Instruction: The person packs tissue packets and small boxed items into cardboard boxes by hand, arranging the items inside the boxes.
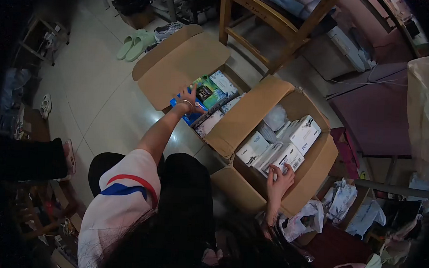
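My left hand (187, 99) reaches into the farther cardboard box, its fingers closed over a blue package (192, 117). Beside that package lies a green and blue printed pack (208, 92), with white floral-patterned packs (223, 81) around it. On the right, my right hand (280, 179) is inside the nearer carton, fingers bent over the edge of a white box (289, 158) with dark print and a barcode. How firmly they grip it is hard to see. Another white box (305, 133) stands behind, and a clear plastic-wrapped bundle (275, 118) sits at the carton's far side.
The farther cardboard box (179, 56) has its lid folded back onto the tiled floor. The nearer carton (253, 112) stands with flaps raised. Green slippers (136, 45) and a wooden chair (257, 21) are beyond. Plastic bags (306, 219) lie at the right.
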A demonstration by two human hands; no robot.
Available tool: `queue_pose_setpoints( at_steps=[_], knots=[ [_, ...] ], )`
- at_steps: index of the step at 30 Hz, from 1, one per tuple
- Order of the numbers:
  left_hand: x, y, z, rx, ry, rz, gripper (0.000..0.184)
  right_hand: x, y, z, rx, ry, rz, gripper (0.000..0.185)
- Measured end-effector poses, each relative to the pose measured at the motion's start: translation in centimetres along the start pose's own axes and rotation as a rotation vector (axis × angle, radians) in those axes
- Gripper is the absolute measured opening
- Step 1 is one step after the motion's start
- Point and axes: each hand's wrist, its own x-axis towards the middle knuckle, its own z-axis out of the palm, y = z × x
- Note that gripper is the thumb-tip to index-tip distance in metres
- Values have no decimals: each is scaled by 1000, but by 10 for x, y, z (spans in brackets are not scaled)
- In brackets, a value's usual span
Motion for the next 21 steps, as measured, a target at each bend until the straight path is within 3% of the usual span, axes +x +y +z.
queue_pose_setpoints(
  at_steps=[1,3,6,10,12,16,18,19,21],
  knots=[
    [-7,-2,2,-29,-49,-94,132,0,0,0,-2,5,-2,12],
    [3,-15,30,-66,-44,-145,137,0,0,1,-3,6,-2,13],
    [-5,-17,28,-92,-69,-64,135,0,-1,1,-16,-6,13,12],
    [-8,-11,38,-97,62,-56,128,0,-2,0,-7,10,15,12],
    [-7,-13,43,-145,143,-71,118,1,-2,-1,-1,15,23,11],
    [-20,-12,22,-209,130,-173,116,1,-1,0,13,12,31,11],
    [-14,-22,13,-361,324,-242,114,-1,-1,-2,12,15,46,11],
    [-24,-14,-16,-403,511,-177,111,-1,-1,-2,17,23,29,11],
    [-44,8,-83,-690,693,81,107,2,-1,-3,15,38,29,11]
  ],
)
